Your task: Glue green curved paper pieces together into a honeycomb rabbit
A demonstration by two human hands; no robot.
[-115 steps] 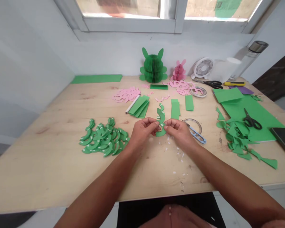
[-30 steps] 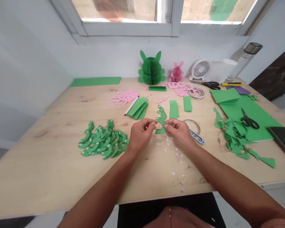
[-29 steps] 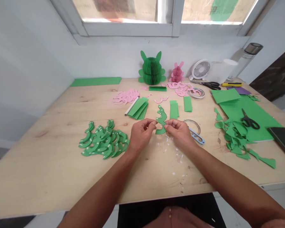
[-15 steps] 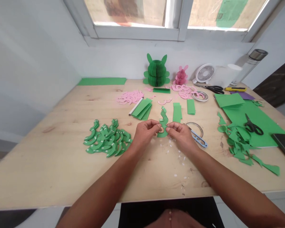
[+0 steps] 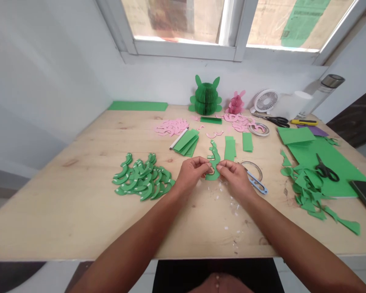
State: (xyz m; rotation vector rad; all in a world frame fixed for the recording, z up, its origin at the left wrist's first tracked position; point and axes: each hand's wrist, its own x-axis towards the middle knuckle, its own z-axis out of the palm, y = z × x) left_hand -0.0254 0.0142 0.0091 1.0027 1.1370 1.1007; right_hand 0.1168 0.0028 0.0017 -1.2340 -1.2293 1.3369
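Between my two hands is a wavy green paper cutout (image 5: pixel 214 156) with small white strips along its edge. My left hand (image 5: pixel 192 173) pinches its left side near the lower curve. The fingers of my right hand (image 5: pixel 235 174) are closed on its right edge. To the left lies a heap of similar green paper cutouts (image 5: pixel 143 179) with white strips on them. Just right of my right hand are a blue cutter (image 5: pixel 258 182) and a thin roll of tape (image 5: pixel 255 167). Tiny white scraps (image 5: pixel 232 211) are scattered on the wood below my hands.
Behind my hands lie green paper rectangles (image 5: pixel 187 142), a white pen (image 5: pixel 179 138) and pink cutouts (image 5: pixel 172 126). A green honeycomb paper figure (image 5: pixel 206 97), a pink one (image 5: pixel 236 103) and a small fan (image 5: pixel 265 101) stand along the wall. Scissors (image 5: pixel 325 169) rest on green sheets at the right.
The camera view has shifted slightly, so everything sits a little differently in frame. Both hands keep hold of the green cutout, whose upper part has tilted slightly.
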